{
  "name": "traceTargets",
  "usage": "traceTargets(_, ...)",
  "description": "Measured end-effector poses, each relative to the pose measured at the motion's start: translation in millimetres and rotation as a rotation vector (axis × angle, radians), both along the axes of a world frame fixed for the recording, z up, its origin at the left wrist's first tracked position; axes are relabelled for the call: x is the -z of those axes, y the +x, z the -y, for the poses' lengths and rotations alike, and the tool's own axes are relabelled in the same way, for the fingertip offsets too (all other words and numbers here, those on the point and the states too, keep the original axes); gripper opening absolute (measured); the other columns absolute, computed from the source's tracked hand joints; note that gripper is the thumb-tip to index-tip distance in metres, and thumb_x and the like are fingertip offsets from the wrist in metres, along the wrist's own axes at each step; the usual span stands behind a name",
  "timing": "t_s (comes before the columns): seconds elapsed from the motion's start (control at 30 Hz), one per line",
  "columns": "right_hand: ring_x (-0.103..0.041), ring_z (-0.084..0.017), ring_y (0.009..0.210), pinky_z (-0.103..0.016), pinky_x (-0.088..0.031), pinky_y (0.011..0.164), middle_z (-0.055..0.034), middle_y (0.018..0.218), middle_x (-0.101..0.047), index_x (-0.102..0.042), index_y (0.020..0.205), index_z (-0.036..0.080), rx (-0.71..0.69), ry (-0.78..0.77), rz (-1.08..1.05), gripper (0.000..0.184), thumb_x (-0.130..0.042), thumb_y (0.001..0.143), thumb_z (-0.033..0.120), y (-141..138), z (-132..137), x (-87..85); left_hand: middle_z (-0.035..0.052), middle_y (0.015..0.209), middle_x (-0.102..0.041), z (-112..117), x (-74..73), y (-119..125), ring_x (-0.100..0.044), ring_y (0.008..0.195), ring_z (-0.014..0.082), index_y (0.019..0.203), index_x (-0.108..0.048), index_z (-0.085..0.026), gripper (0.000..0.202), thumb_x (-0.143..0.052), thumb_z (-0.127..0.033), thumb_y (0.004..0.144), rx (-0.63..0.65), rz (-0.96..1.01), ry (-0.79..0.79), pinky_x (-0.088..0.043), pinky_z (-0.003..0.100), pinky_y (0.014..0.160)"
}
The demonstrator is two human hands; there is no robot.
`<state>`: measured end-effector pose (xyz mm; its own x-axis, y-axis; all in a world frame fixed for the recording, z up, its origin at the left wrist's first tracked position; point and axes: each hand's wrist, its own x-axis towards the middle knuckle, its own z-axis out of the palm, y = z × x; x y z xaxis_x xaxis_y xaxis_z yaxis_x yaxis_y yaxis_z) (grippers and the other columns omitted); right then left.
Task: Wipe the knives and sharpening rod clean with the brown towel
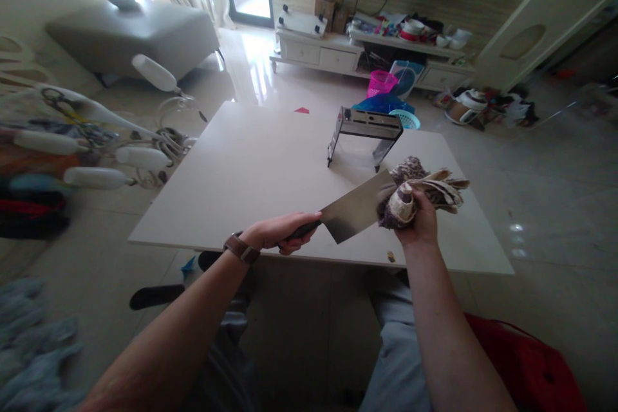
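Observation:
My left hand (293,232), with a brown watch at the wrist, is closed round the dark handle of a cleaver (356,207). The broad metal blade points right and slightly up above the white table. In my right hand (421,219) is a bunched brown-and-cream cloth (402,205), fuzzy in parts, closed in the fingers. It meets the blade's far end and hides that part. Behind the blade, a metal knife rack (369,120) with slots in its top stands on the table (251,167). No knife shows in the rack.
A red triangular piece (302,111) lies at the table's far edge, and a small yellow sticker-like thing (391,257) near the front edge. Beyond the table are a pink basket (382,82) and a light-blue basket (406,119). A white lamp (154,73) stands at left.

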<state>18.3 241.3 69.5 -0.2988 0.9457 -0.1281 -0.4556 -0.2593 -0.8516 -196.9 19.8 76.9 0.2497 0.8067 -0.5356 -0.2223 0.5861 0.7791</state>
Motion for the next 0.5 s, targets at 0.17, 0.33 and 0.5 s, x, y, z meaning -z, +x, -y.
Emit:
traceTargets(0.17, -0.073, -0.016, 0.073, -0.029, -0.062, 0.071, 0.0046, 0.078, -0.075, -0.069, 0.086, 0.022, -0.012, -0.010, 0.009, 0.022, -0.082, 0.068, 0.025, -2.7, 5.7, -4.3, -0.0057, 0.046, -0.034, -0.2, 0.2, 1.6, -0.028, 0.038, 0.0080, 0.069, -0.046, -0.020, 0.057, -0.047, -0.073, 0.092, -0.015, 0.007, 0.007, -0.021, 0.021, 0.039)
traceTargets(0.33, -0.072, -0.014, 0.076, -0.028, -0.061, 0.074, 0.0057, 0.081, -0.076, -0.071, 0.086, 0.022, -0.024, -0.036, -0.001, 0.025, -0.085, 0.066, 0.025, -3.5, 9.2, -8.1, -0.0070, 0.045, -0.032, -4.2, 3.6, 4.8, -0.022, 0.037, 0.0064, 0.071, -0.046, -0.020, 0.057, -0.043, -0.072, 0.094, -0.095, 0.063, 0.046, -0.018, 0.020, 0.037)
traceTargets(0.5, -0.070, -0.012, 0.073, -0.024, -0.059, 0.070, 0.0061, 0.082, -0.076, -0.072, 0.086, 0.022, -0.072, -0.093, 0.008, 0.028, -0.087, 0.063, 0.021, -9.3, 22.2, -11.6, -0.0089, 0.043, -0.029, -9.3, 11.0, 9.1, -0.021, 0.034, 0.0070, 0.073, -0.044, -0.022, 0.055, -0.038, -0.071, 0.097, -0.199, 0.176, 0.093, -0.022, 0.019, 0.035)
